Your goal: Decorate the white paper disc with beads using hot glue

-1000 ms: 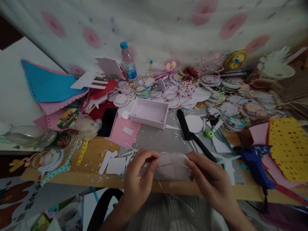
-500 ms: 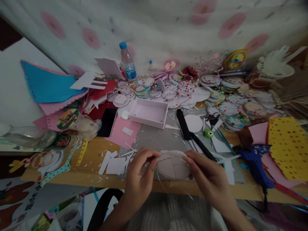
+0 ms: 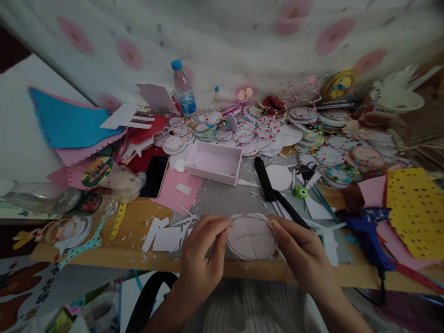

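Note:
Between my hands, above the table's front edge, is a round white paper disc (image 3: 251, 237) with crossed lines on its face and thin string or wire at its rim. My left hand (image 3: 204, 254) pinches the disc's left edge between thumb and fingers. On the opposite side, my right hand (image 3: 300, 252) grips the right edge the same way. Scissors with black handles (image 3: 265, 180) lie on the grey cutting mat (image 3: 222, 199) beyond my hands. White paper scraps (image 3: 168, 238) are left of my left hand.
A shallow pink-white box (image 3: 214, 164) stands mid-table before heaps of decorated discs (image 3: 249, 134). At right lie a blue glue gun (image 3: 369, 231) and yellow dotted sheet (image 3: 416, 212). A phone (image 3: 155, 176), clear bottles and a water bottle (image 3: 185, 90) are toward the left.
The disc has tipped so that its crossed face shows more fully. Both hands have shifted slightly, and the loose strand hanging below the disc is less visible.

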A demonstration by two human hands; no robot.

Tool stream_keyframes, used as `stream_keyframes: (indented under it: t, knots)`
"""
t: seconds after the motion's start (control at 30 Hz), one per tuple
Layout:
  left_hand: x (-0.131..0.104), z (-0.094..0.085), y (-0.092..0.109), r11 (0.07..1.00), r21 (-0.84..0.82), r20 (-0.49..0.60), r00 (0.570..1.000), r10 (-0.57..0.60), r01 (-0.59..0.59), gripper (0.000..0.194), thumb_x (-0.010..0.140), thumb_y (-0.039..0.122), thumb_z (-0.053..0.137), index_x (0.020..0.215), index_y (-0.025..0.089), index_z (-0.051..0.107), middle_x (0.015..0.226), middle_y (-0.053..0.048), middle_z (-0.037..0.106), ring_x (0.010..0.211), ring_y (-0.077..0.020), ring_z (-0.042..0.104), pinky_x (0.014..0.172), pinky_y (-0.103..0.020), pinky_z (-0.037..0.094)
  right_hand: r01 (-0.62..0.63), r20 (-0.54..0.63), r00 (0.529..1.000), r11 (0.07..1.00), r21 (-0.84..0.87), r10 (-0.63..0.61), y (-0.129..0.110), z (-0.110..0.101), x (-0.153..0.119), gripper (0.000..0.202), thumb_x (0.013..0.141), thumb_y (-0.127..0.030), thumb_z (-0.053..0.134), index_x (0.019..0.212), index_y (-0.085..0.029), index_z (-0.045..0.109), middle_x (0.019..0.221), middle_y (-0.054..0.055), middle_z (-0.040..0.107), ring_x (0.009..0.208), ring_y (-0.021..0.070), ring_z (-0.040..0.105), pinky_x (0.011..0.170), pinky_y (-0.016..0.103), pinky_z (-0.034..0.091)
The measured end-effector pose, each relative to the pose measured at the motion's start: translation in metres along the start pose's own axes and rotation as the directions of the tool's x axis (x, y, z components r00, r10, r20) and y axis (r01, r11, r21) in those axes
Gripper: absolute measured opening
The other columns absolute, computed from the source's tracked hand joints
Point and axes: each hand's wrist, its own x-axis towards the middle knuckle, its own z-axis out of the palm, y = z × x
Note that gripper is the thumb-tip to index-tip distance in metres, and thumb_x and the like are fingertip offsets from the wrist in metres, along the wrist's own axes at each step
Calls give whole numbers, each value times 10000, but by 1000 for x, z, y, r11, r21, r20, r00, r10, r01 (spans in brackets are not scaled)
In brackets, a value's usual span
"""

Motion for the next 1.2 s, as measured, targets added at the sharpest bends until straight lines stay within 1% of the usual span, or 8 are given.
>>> stream_keyframes:
  t: [0.2, 0.4, 0.6, 0.73, 0.87, 1.07, 1.13, 1.2]
  knots:
    - [2, 0, -1, 998, 43, 29, 998, 49, -50, 282, 880, 11, 506, 1083, 164, 629, 981, -61, 628, 939, -130, 607, 825, -219, 489, -53, 5, 999, 992, 119, 53, 14, 0, 0, 371, 926, -457, 512, 675, -188, 557, 614, -18, 439, 582, 103, 397, 513, 220, 313]
    - [0, -1, -2, 996, 55, 77, 995, 63, -68, 298, 878, 19, 515, 1116, 178, 600, 996, -63, 629, 945, -138, 603, 848, -241, 497, -103, -65, 991, 967, 232, 121, 27, 1, 3, 400, 867, -501, 587, 631, -180, 555, 618, -17, 410, 581, 106, 346, 502, 229, 291]
    - [-1, -7, -1, 987, 129, 216, 974, 69, -98, 451, 845, 212, 636, 1271, 173, 493, 1153, -114, 575, 1065, -203, 570, 899, -301, 506, -194, -85, 967, 913, 359, 240, 18, 4, 6, 430, 747, -590, 673, 605, -189, 613, 552, -19, 389, 544, 117, 337, 474, 234, 314]
    - [0, -11, -3, 965, 186, 279, 952, 127, -183, 572, 811, 336, 683, 1299, 158, 445, 1160, -134, 559, 1088, -241, 557, 934, -351, 492, -231, -55, 957, 866, 443, 283, 10, 7, 8, 408, 677, -583, 734, 615, -191, 639, 551, -18, 434, 513, 105, 357, 449, 223, 331]
    - [3, -14, -8, 931, 226, 316, 925, 209, -287, 643, 787, 449, 713, 1293, 167, 432, 1110, -133, 587, 1028, -252, 579, 886, -379, 507, -237, -34, 959, 862, 447, 281, 7, 8, 9, 401, 663, -577, 737, 615, -190, 644, 552, -7, 461, 503, 110, 371, 437, 227, 351]
    - [7, -16, -13, 891, 197, 299, 890, 343, -409, 634, 815, 440, 691, 1311, 154, 418, 1061, -137, 639, 990, -252, 610, 864, -386, 514, -230, 8, 969, 892, 390, 246, 7, 5, 6, 408, 724, -572, 693, 633, -177, 645, 578, -1, 457, 533, 111, 374, 448, 219, 356]
    - [7, -17, -14, 889, 173, 295, 884, 364, -424, 638, 813, 438, 693, 1314, 151, 420, 1056, -135, 643, 992, -252, 612, 864, -387, 517, -222, 21, 973, 907, 358, 230, 8, 4, 5, 410, 753, -563, 672, 639, -171, 635, 587, -5, 446, 537, 106, 367, 451, 213, 348]
    - [6, -17, -13, 907, 158, 296, 895, 334, -391, 628, 810, 417, 700, 1307, 153, 422, 1066, -135, 635, 996, -248, 609, 861, -378, 521, -201, 25, 979, 929, 311, 203, 11, 2, 4, 415, 790, -560, 637, 648, -170, 626, 599, -5, 447, 550, 108, 378, 463, 214, 351]
